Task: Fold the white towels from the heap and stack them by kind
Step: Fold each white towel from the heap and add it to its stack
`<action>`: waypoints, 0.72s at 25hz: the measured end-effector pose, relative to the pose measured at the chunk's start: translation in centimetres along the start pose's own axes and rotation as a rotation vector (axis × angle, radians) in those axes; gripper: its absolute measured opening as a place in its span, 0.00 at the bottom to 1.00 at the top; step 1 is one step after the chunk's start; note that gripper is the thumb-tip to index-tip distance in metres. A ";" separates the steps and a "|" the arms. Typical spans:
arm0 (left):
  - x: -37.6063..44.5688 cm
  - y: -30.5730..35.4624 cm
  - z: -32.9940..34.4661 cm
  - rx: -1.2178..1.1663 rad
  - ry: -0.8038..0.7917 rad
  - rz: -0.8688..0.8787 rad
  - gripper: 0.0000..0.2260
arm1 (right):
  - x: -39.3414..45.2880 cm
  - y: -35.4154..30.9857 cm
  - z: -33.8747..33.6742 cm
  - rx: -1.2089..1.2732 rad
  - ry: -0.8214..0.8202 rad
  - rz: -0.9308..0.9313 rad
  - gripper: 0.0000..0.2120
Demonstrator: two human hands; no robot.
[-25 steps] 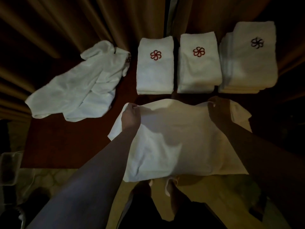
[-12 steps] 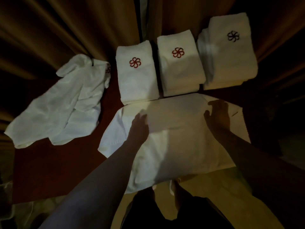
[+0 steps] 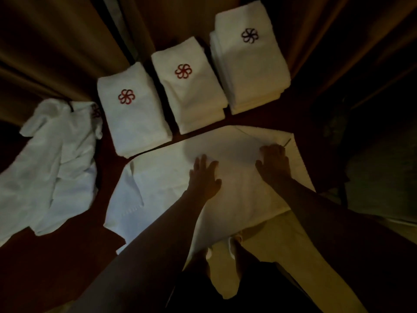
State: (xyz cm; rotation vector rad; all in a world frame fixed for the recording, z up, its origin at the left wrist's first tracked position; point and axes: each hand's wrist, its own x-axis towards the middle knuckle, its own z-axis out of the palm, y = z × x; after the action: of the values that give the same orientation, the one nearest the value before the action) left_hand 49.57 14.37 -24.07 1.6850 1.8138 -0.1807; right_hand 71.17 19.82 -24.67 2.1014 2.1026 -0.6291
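Towel point(image 3: 158, 188) lies flat at 6 o'clock of the stacks point(image 3: 189, 86); left hand point(image 3: 204, 175) and right hand point(image 3: 274, 162) press it, fingers straight; cloth judged soft, light, limp; take hold at corners.

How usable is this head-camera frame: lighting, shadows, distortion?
Head view: dim, warm light; both hands, left hand and right hand, read as dark silhouettes on the flat white towel; wide-angle bending tilts the three folded white towel stacks; embroidered flower logos stay legible.

The room is dim. Brown pleated curtains point(image 3: 56, 41) hang on the far side behind a dark reddish desk point(image 3: 67, 256). Pale floor point(image 3: 282, 245) shows near.
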 end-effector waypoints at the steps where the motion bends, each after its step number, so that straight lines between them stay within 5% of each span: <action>1: 0.2 0.2 0.0 0.005 -0.001 -0.012 0.27 | 0.2 0.4 -0.2 -0.013 0.003 -0.007 0.27; 7: 0.5 -0.2 -0.3 0.004 0.018 -0.054 0.29 | 4.9 1.5 -3.2 -0.090 -0.060 0.018 0.35; 10: 0.4 -0.2 -0.2 0.026 -0.003 -0.054 0.32 | 5.7 1.3 -3.6 -0.028 -0.126 -0.044 0.32; 15: 0.0 -0.6 0.0 -0.028 -0.032 -0.037 0.35 | 2.6 -1.2 -2.0 -0.049 -0.010 -0.047 0.26; 18: -0.8 -1.2 -1.2 -0.235 0.012 0.015 0.29 | 0.2 -3.0 -0.7 0.001 -0.061 -0.177 0.26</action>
State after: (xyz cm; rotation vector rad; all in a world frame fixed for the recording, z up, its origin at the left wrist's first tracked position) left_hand 47.96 14.15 -23.10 1.5365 1.7558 0.0477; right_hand 68.42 20.37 -23.49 1.8844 2.2712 -0.7043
